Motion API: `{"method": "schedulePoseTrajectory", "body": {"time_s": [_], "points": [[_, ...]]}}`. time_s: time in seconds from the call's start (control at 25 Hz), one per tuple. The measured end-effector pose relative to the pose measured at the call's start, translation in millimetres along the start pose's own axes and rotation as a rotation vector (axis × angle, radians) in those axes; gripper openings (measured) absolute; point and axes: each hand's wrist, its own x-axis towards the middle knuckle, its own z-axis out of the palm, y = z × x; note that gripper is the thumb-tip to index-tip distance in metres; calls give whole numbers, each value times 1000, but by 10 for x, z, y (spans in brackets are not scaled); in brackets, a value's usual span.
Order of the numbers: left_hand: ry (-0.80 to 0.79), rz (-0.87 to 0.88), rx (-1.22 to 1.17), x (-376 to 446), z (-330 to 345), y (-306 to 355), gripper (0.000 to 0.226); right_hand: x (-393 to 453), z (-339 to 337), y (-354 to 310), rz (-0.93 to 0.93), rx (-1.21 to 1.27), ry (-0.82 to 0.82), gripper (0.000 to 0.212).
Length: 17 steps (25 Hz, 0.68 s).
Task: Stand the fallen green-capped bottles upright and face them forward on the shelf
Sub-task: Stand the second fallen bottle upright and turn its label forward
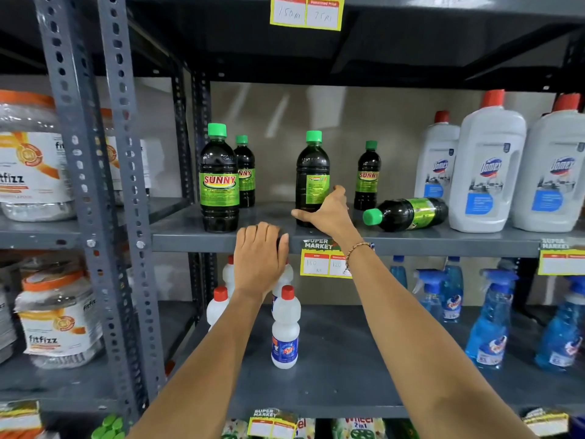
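Dark bottles with green caps stand on the grey shelf [196, 239]. One at the front left [219, 182] shows its SUNNY label, with a second [245, 172] behind it. My right hand [326, 212] grips the base of the middle bottle [311, 166], which is upright with its label turned sideways. Another upright bottle [367, 175] stands further back. A fallen bottle [408, 213] lies on its side at the right, cap pointing left. My left hand [259, 258] curls over a dark object [279, 239] at the shelf's front edge, which is mostly hidden.
Large white Domex bottles [487, 172] stand right of the fallen bottle. Perforated steel posts [126, 185] bound the shelf on the left, with fitfizz jars [28, 160] beyond. On the shelf below are white red-capped bottles [285, 327] and blue spray bottles [487, 318]. A price tag [323, 258] hangs on the shelf edge.
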Motion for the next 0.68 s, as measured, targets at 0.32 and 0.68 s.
{"method": "schedulePoseTrajectory", "body": {"time_s": [0.32, 0.68], "points": [[25, 2, -25, -8, 4, -6, 37, -18, 8, -5, -5, -141, 54, 92], [36, 7, -39, -11, 0, -14, 37, -31, -3, -17, 41, -43, -5, 79]]}}
